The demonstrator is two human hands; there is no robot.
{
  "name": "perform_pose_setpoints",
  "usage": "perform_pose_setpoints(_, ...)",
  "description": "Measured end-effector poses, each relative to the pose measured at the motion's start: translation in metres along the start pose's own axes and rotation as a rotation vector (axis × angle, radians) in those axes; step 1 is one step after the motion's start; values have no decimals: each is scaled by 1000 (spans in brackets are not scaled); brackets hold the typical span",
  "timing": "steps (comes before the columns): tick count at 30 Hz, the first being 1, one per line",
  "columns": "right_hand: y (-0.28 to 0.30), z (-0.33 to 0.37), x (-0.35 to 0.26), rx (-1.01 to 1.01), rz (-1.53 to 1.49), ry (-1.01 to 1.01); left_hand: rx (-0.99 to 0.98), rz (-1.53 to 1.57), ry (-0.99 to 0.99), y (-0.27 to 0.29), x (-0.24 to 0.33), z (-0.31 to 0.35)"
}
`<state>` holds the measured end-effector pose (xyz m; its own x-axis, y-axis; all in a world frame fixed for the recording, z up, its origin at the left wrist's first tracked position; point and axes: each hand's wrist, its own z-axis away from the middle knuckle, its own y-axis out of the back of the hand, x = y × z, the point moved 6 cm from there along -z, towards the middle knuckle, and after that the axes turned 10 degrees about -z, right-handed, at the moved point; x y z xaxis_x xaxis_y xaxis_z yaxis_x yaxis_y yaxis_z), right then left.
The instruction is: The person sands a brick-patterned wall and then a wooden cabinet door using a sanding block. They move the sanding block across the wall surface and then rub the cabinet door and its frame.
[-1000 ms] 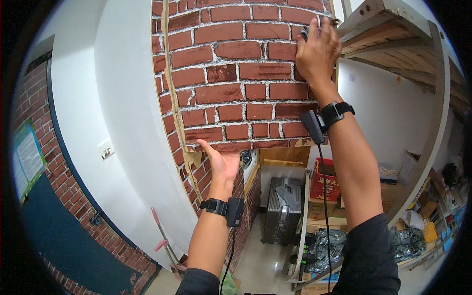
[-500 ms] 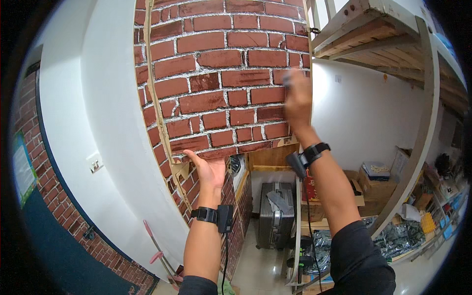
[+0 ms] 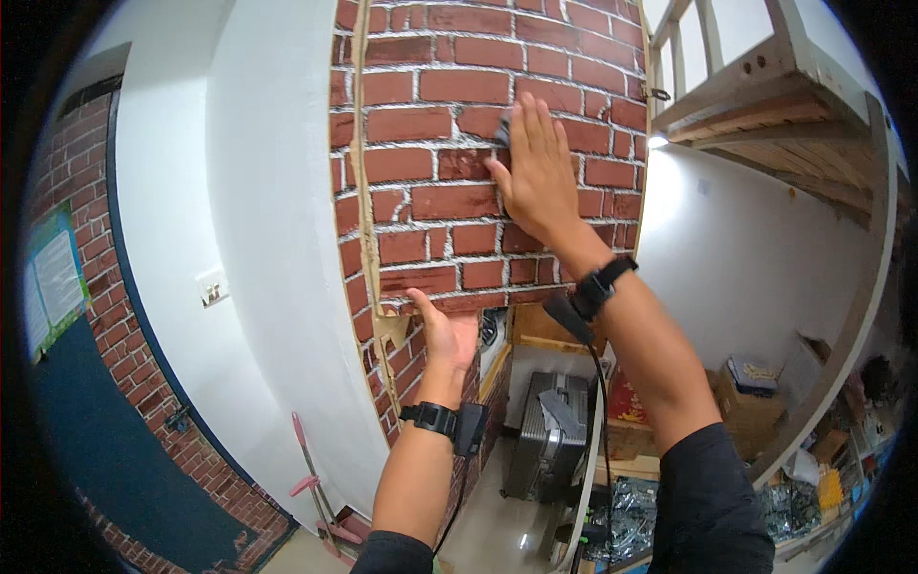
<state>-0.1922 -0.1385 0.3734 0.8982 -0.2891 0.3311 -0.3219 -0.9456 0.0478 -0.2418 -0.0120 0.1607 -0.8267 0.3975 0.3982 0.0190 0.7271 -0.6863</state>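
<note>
A tall door-like panel (image 3: 449, 202) covered in red brick-pattern paper fills the middle, its lower edge standing away from the surface behind. At that lower edge is my left hand (image 3: 448, 337), thumb on the front and the other fingers hidden behind the panel. My right hand (image 3: 541, 177) lies flat on the front, higher up, fingers stretched upward. Under its index-finger side pokes out a small grey cloth-like piece (image 3: 503, 127), pressed to the panel; most of it is covered. Bare brown board shows along the panel's left edge and lower corner.
A wooden bunk bed (image 3: 765, 96) rises at the right. Below stand a grey suitcase (image 3: 547, 459), cardboard boxes (image 3: 749, 411) and plastic-wrapped things (image 3: 626, 517). A white wall with a switch (image 3: 211, 287), a dark door (image 3: 115, 450) and a pink-handled tool (image 3: 308, 459) are at the left.
My right hand has moved left across the panel with the grey cloth, from near its right edge. My left hand keeps its place at the lower edge. The whole view has shifted.
</note>
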Motion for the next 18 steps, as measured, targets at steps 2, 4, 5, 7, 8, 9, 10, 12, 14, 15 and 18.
perform_pose_setpoints(2, -17, -36, -26, 25, 34, 62, 6, -33, -24, 1, 0, -2)
perform_pose_setpoints(4, -34, -54, -57, 10, 96, 101, 35, 11, 11, 3, -3, -2)
perform_pose_setpoints(5, -43, -48, -78, -102, 18, 175, 37, 16, 29, 4, -4, -1)
perform_pose_setpoints(7, -48, -11, -126, -222, -127, 314, 76, 23, 81, 7, -7, 3)
perform_pose_setpoints(8, -50, 13, -146, -344, -94, 367, 123, -2, 83, 9, -8, 4)
perform_pose_setpoints(9, -43, 29, -155, -309, -74, 407, 98, -32, 75, 7, -8, 6)
perform_pose_setpoints(10, -48, 40, -158, -421, -34, 415, 46, -72, 51, 4, -7, 7)
perform_pose_setpoints(12, -49, 39, -154, -488, -37, 456, 8, 3, 87, 2, -7, 7)
perform_pose_setpoints(14, -47, 7, -141, -388, -49, 491, 68, -1, 124, 6, -7, 10)
perform_pose_setpoints(15, -44, -18, -126, -272, -66, 386, 6, 14, 112, 3, -5, 9)
perform_pose_setpoints(18, -41, -86, -100, -2, 99, 344, -43, 16, 104, 2, -3, 11)
